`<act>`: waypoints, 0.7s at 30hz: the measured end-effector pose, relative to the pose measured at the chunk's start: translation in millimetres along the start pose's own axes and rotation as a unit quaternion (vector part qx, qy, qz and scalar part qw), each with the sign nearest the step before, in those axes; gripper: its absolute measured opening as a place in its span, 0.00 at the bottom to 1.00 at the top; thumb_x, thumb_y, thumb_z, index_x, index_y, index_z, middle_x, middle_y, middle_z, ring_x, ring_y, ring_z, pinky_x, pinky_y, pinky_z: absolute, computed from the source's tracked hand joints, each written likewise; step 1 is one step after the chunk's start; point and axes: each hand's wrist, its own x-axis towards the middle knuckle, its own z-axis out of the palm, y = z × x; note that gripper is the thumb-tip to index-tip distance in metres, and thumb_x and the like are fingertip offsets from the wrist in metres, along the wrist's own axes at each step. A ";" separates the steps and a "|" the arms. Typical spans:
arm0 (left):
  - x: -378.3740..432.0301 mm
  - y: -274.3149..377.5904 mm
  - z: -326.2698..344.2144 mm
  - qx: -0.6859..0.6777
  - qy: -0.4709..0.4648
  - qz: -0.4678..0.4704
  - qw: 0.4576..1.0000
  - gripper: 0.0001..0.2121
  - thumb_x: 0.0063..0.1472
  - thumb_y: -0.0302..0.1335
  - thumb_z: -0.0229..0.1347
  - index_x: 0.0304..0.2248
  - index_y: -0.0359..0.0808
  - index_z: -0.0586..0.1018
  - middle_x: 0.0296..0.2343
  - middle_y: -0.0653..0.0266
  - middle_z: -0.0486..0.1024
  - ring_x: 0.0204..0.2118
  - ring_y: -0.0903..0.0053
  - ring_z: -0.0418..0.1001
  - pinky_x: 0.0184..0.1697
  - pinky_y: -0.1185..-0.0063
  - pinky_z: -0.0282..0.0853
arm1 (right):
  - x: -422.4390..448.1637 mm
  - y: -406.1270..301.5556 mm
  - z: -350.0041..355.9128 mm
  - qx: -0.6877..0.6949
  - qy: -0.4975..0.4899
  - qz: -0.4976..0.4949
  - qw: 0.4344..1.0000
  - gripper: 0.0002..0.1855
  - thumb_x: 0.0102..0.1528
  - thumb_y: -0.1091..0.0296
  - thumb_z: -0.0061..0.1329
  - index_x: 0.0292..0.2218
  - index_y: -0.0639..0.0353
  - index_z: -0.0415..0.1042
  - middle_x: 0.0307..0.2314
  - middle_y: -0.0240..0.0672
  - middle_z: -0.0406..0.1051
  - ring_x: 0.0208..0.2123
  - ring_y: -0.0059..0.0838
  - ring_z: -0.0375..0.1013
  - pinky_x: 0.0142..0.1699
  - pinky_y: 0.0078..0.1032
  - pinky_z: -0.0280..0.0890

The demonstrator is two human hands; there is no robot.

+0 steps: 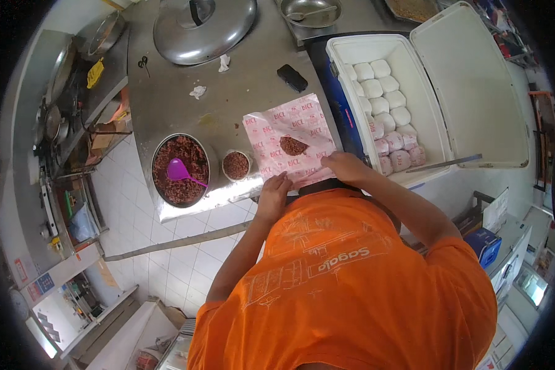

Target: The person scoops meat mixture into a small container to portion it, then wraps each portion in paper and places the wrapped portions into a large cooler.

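Note:
A stack of pink printed paper sheets [300,121] lies at the steel table's front edge, with a mound of reddish-brown crumbly food [293,145] on it. My left hand [275,192] touches the paper's near left corner. At the near right edge of the paper, my right hand [344,165] has its fingers curled on it; whether either hand pinches the sheet is hard to tell. Left of the paper stand a small cup [236,165] full of the same food and a large steel pot [211,162] of it, in which a purple plastic ladle [178,170] rests.
An open cooler box [425,99] at the right holds several rounded white packets [380,105] and printed paper-wrapped ones [400,159]. On the steel table [166,106] are a large lid [212,39], scissors [143,64], crumpled tissues [198,92] and a black phone-like object [292,77].

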 end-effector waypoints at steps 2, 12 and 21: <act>2.1 -9.2 1.5 -0.046 -0.061 -0.081 0.994 0.13 0.57 0.23 0.60 0.42 0.37 0.77 0.39 0.50 0.80 0.46 0.56 0.78 0.46 0.64 0.73 | 7.9 2.6 -4.1 0.119 -0.050 0.081 0.988 0.08 0.56 0.69 0.49 0.37 0.61 0.74 0.29 0.51 0.75 0.35 0.51 0.76 0.41 0.42 0.69; 33.8 3.1 -28.4 -0.168 -0.073 -0.213 0.960 0.12 0.55 0.22 0.64 0.39 0.32 0.77 0.27 0.54 0.82 0.31 0.64 0.83 0.35 0.71 0.75 | 24.7 4.1 -22.5 0.062 -0.089 0.047 0.993 0.14 0.48 0.61 0.61 0.35 0.58 0.79 0.28 0.44 0.78 0.34 0.47 0.79 0.41 0.43 0.71; 39.0 9.4 -27.5 -0.091 -0.038 -0.184 0.978 0.20 0.44 0.26 0.71 0.37 0.33 0.78 0.29 0.55 0.79 0.33 0.62 0.78 0.37 0.68 0.71 | 47.3 -7.3 -11.3 -0.024 -0.095 0.000 0.995 0.13 0.55 0.61 0.54 0.40 0.57 0.79 0.33 0.48 0.78 0.38 0.51 0.77 0.44 0.45 0.70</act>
